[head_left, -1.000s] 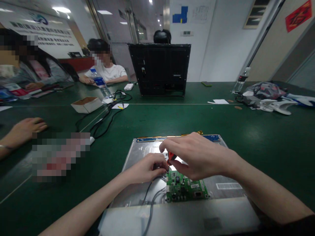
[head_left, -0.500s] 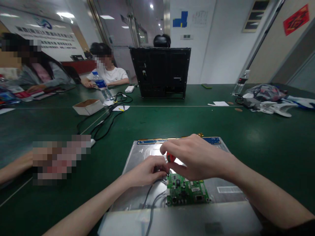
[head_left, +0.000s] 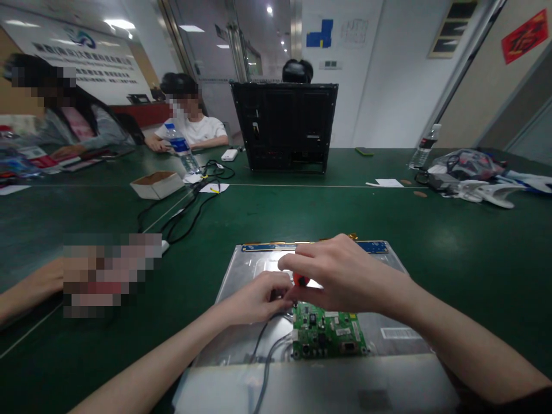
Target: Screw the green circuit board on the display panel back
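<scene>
A silver metal panel [head_left: 401, 374] lies on the green table, with a green circuit board [head_left: 330, 333] on it and a blue strip [head_left: 373, 246] along its far edge. My right hand [head_left: 334, 276] is above the board's far side, its fingers round a red and black tool handle [head_left: 301, 279]. My left hand [head_left: 263, 296] is closed at the board's far left corner, close to the tool; what its fingertips pinch is hidden. Grey and dark cables [head_left: 266, 368] run from the board's left side toward me.
A black monitor back [head_left: 287, 126] stands across the table [head_left: 302, 213]. A small box [head_left: 157, 185], black cables [head_left: 196, 215] and a bottle [head_left: 181, 150] are left. A person's forearm [head_left: 32, 287] reaches in. Bags [head_left: 468, 167] lie right; two persons sit far left.
The view has shifted slightly. My right fingers have changed position a little around the red handle, and my left hand stays at the same corner of the board.
</scene>
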`<state>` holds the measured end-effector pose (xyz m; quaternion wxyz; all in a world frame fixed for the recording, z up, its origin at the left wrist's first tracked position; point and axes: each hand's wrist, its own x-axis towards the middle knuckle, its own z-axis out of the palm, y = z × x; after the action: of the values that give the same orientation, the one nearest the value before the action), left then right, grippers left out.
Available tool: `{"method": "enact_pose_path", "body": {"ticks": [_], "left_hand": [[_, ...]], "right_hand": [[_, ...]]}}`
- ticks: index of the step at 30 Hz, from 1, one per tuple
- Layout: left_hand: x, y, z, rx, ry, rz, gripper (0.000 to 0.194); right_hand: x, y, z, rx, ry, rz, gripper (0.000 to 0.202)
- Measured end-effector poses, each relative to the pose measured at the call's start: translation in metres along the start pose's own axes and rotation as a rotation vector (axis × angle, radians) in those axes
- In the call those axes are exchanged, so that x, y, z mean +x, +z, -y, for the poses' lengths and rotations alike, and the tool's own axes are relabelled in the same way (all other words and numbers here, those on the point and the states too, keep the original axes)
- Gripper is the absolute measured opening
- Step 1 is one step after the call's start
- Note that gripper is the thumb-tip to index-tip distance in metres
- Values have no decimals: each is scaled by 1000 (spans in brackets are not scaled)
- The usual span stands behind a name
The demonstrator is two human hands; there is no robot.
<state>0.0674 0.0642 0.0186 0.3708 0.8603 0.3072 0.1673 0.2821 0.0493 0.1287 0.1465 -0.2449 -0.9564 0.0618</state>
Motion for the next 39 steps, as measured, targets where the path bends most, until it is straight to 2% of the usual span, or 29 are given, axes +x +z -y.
{"method": "enact_pose_path", "body": {"ticks": [6,13,20,25,28,32,36,39], "left_hand": [[0,2,3,-47,1,20,6],[1,0,-2,-50,-5,11,5],[-1,1,-1,-65,-16,21,7],[0,0,-1,-63,-20,13,6],[0,0,-2,-75,-7,23,6],[-1,1,1,-79,2,16,7],[-1,2,1,-60,-9,7,7],[0,1,-1,-35,-19,8,8]], "right_hand": [[-3,-4,1,88,-8,37,17],[-2,-2,-1,-43,60,9,15],[-3,-8,-1,53,45,51,18],[-1,-4,0,-27,85,36,16],[-3,-7,0,20,59,67,18],[-3,-8,0,82,29,46,14],[0,-3,1,-24,76,20,8],[-2,-5,1,-39,78,34,12]]}}
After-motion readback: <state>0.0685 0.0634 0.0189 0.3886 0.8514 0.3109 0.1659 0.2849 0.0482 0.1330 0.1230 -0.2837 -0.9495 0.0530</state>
